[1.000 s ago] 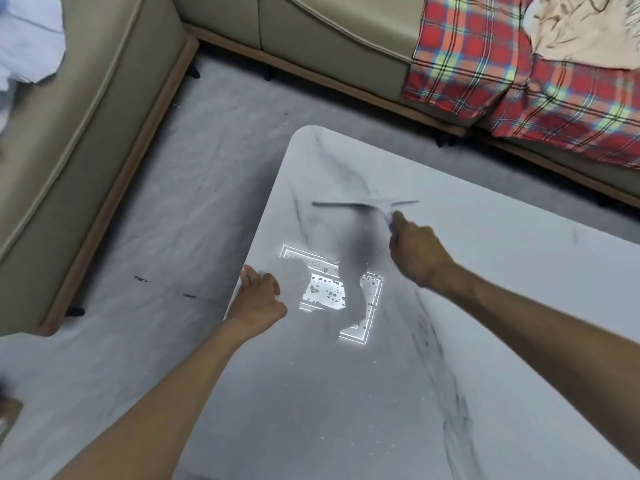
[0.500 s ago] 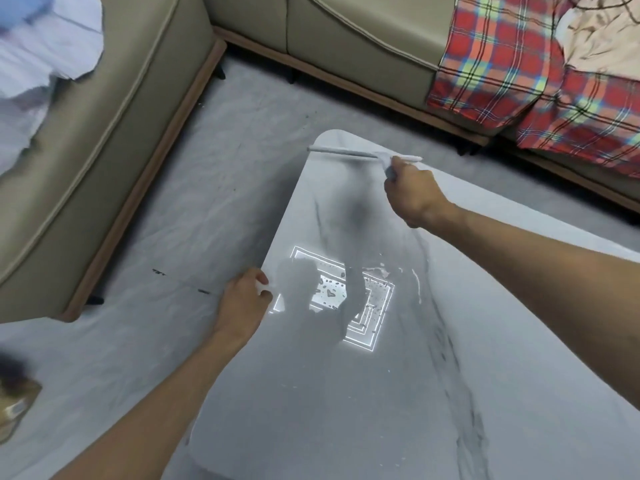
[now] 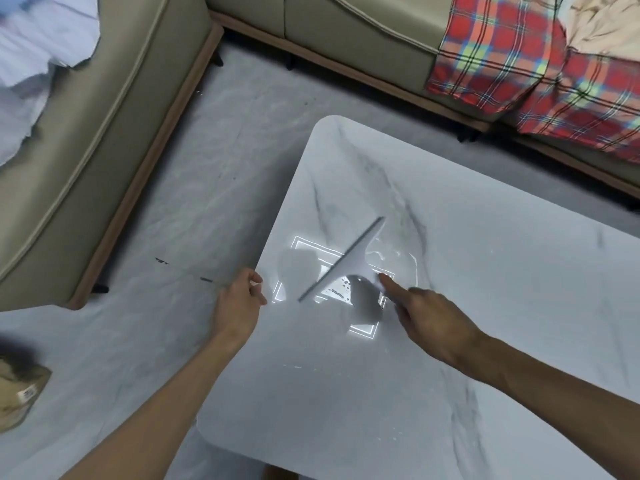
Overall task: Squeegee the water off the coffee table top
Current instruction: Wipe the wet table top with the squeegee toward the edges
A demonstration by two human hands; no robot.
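Floor [image 3: 194, 209] pale grey with marble-like veining, a few dark scuff marks near the left. Beige sofa [image 3: 86, 140] with a brown wooden base runs along the left and across the top. Red plaid blanket [image 3: 540, 67] draped over its right section, cream cloth [image 3: 609, 26] on top. White-blue fabric [image 3: 38, 39] top left. Tan cardboard item [image 3: 20, 393] at the lower left edge, blurred.
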